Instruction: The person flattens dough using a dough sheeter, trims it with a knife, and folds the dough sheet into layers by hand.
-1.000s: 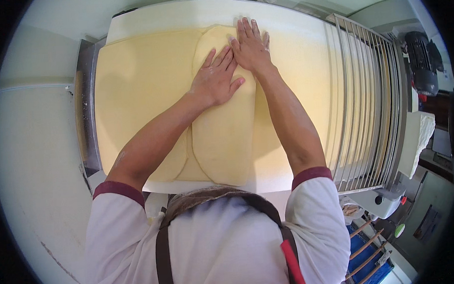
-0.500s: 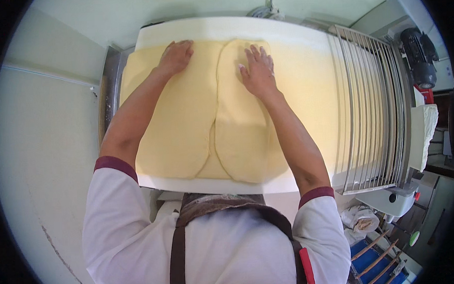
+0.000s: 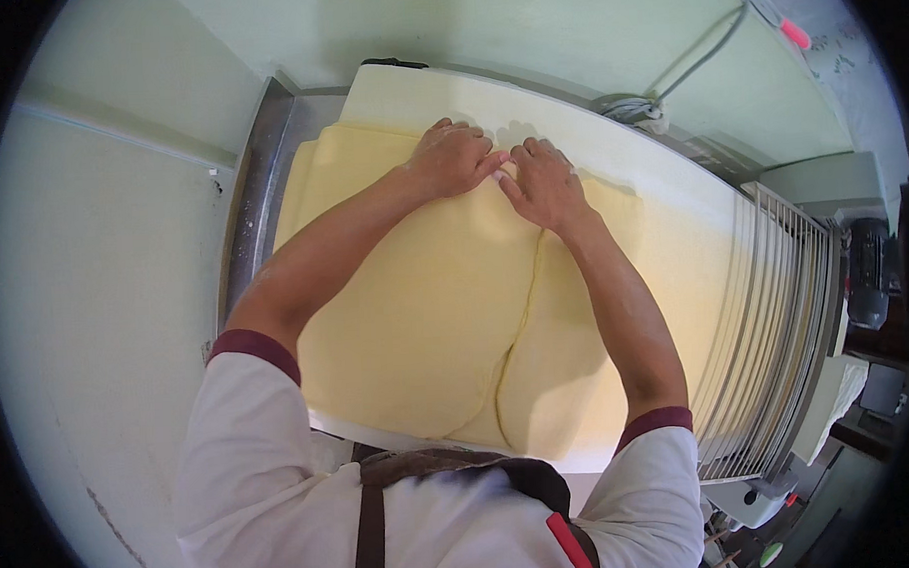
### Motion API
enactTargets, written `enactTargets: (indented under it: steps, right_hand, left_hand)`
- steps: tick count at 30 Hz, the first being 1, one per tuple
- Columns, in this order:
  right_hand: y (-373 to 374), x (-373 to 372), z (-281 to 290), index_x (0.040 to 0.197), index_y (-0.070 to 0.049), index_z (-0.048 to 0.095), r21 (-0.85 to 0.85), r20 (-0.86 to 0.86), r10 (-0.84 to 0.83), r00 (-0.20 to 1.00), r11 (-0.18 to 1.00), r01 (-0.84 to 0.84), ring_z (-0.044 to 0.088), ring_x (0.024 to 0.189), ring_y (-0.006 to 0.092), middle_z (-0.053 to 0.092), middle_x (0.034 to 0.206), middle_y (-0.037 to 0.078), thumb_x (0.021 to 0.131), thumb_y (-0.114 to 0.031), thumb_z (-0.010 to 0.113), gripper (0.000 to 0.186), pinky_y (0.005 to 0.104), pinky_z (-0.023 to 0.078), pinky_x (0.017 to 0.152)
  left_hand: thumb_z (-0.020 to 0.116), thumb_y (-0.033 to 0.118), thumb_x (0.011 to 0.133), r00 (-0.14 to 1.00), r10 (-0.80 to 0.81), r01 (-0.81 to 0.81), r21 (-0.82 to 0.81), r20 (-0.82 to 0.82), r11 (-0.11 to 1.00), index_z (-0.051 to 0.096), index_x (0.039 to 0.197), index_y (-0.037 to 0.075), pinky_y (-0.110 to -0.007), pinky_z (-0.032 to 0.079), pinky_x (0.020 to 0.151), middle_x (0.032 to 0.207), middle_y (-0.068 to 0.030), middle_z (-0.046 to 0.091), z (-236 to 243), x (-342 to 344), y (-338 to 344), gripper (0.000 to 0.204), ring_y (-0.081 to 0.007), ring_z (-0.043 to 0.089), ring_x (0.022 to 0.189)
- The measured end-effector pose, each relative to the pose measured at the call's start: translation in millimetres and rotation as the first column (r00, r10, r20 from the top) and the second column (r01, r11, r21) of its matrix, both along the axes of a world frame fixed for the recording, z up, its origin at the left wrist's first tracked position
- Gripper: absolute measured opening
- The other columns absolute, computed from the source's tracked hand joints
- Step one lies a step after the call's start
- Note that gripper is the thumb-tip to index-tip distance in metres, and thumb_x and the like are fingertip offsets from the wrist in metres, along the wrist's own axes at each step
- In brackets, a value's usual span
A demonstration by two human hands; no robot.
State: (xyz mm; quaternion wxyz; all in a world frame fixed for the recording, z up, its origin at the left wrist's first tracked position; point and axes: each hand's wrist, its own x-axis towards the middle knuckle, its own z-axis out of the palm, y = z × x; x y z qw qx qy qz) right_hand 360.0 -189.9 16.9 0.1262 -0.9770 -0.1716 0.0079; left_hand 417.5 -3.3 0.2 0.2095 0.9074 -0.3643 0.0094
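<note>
A large, pale yellow dough sheet (image 3: 396, 326) lies on a white board (image 3: 388, 86), with folded flaps meeting at a seam that runs toward me. My left hand (image 3: 452, 159) and my right hand (image 3: 543, 186) are close together at the sheet's far edge, over the top of that seam. Both have fingers curled onto the dough, with thumbs near each other as they pinch at the edge. The dough directly under the fingers is partly hidden.
A metal rack guard (image 3: 777, 333) borders the right side, beside a dark motor (image 3: 867, 275). A metal tray edge (image 3: 262, 211) runs along the left. A pale wall (image 3: 536, 31) with a hanging cable (image 3: 697, 60) rises behind the board.
My hands, spread apart half a second ago, have come together at the far end of the seam, the left moving rightward, and curled onto the dough. The view has shifted.
</note>
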Motion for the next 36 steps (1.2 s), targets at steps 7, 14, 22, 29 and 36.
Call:
enactTargets:
  steps: [7, 14, 22, 29, 36]
  right_hand:
    - [4, 33, -4, 0.099, -0.005, 0.055, -0.135, -0.012, -0.020, 1.000, 0.991, 0.018, 0.066, 0.079, 0.0304, 0.064, 0.086, 0.011, 0.096, -0.036, 0.050, 0.031, 0.0451, 0.052, 0.068]
    - [4, 18, -7, 0.095, -0.005, 0.055, -0.106, 0.076, -0.011, 0.997, 0.994, 0.019, 0.066, 0.080, 0.0313, 0.063, 0.085, 0.011, 0.095, -0.040, 0.050, 0.035, 0.0434, 0.052, 0.067]
    - [14, 30, -11, 0.095, -0.004, 0.058, -0.107, -0.017, -0.098, 0.995, 0.990, 0.096, 0.066, 0.084, 0.0329, 0.066, 0.089, 0.012, 0.096, -0.046, 0.047, 0.043, 0.0454, 0.053, 0.070]
    - [6, 44, -14, 0.098, -0.006, 0.059, -0.099, -0.052, -0.068, 0.996, 0.993, 0.062, 0.065, 0.087, 0.0333, 0.066, 0.093, 0.012, 0.096, -0.045, 0.047, 0.041, 0.0480, 0.051, 0.073]
    - [-50, -14, -4, 0.123, -0.004, 0.051, 0.273, 0.235, -0.318, 0.919, 0.929, 0.251, 0.045, 0.124, 0.0352, 0.051, 0.130, 0.018, 0.090, -0.027, 0.060, 0.041, 0.0484, 0.034, 0.103]
  left_hand:
    - [0.043, 0.044, 0.096, 0.988, 0.077, -0.062, 0.115, -0.132, 0.991, 0.065, 0.075, 0.007, -0.049, 0.048, 0.069, 0.074, -0.0163, 0.065, -1, 36, -10, 0.049, -0.0374, 0.063, 0.074]
    - [0.045, 0.047, 0.095, 0.990, 0.107, -0.084, 0.224, -0.095, 0.971, 0.064, 0.080, 0.005, -0.048, 0.047, 0.071, 0.079, -0.0162, 0.066, -1, 39, 95, 0.048, -0.0361, 0.063, 0.077]
    - [0.048, 0.040, 0.095, 0.983, 0.184, -0.181, 0.129, -0.007, 0.975, 0.061, 0.073, 0.003, -0.047, 0.044, 0.066, 0.072, -0.0178, 0.063, -7, 58, 100, 0.044, -0.0382, 0.060, 0.072]
    - [0.054, 0.041, 0.092, 0.927, 0.374, -0.354, 0.255, -0.032, 0.900, 0.064, 0.077, 0.006, -0.046, 0.046, 0.069, 0.079, -0.0158, 0.067, -4, 71, 126, 0.039, -0.0363, 0.061, 0.075]
    - [0.054, 0.032, 0.093, 0.949, 0.129, -0.147, 0.040, 0.288, 0.988, 0.043, 0.134, 0.006, -0.048, 0.031, 0.107, 0.139, -0.0118, 0.046, -34, 31, 100, 0.050, -0.0306, 0.040, 0.131]
